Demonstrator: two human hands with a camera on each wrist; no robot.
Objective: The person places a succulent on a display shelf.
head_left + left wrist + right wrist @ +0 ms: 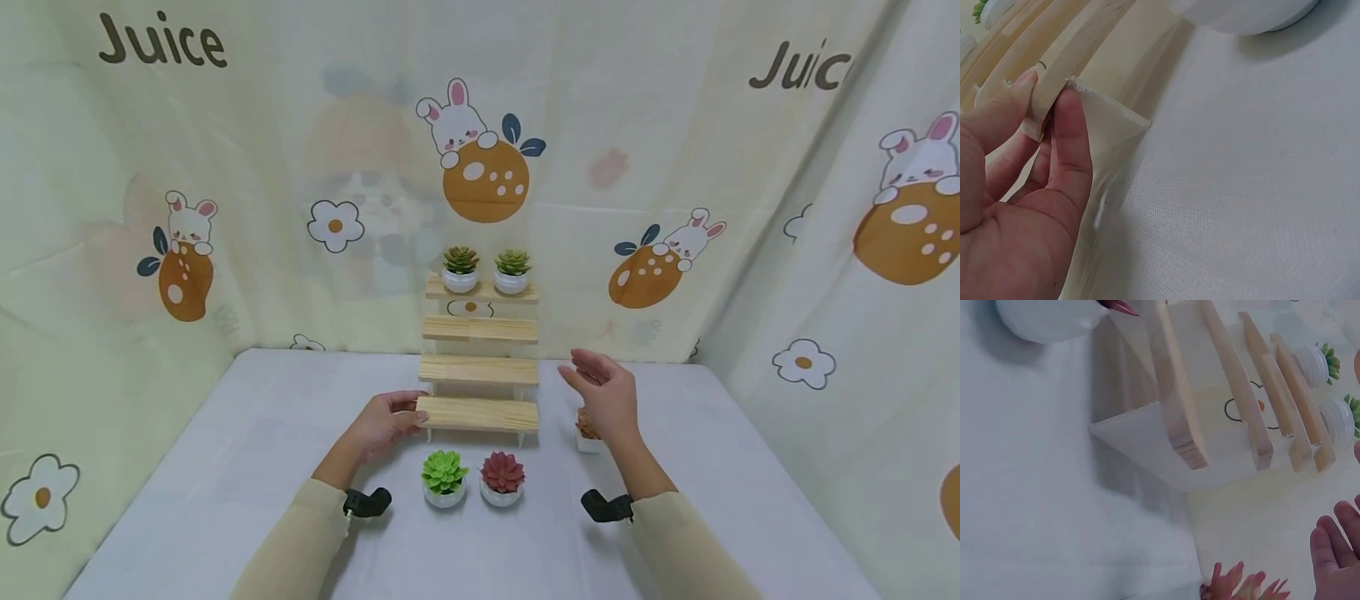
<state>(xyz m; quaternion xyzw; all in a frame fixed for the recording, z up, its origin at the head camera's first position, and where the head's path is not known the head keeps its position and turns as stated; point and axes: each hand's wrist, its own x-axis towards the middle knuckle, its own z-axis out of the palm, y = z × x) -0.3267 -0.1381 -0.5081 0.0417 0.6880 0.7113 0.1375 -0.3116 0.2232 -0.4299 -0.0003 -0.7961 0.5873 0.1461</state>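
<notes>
Head view: starting on the left of the tabletop (225, 467), the left hand (381, 427) is pinching the left end of the shelf's bottom board (480, 412), thumb on top, fingers underneath. The shelf (478, 371) itself is standing mid-table towards the far edge. In front of it, a bright green succulent (444, 477) and a red succulent (502, 477) are sitting side by side. Over near the right edge, the right hand (606, 400) is hovering, fingers extended, holding nothing, partly covering an orange succulent (587, 429). My guess: they're steadying or squaring up the shelf, and the next move is calling for a light right-hand grip on its other end. Counting up: one shelf, four boards, five potted succulents (two up top, two in front, one right).
</notes>
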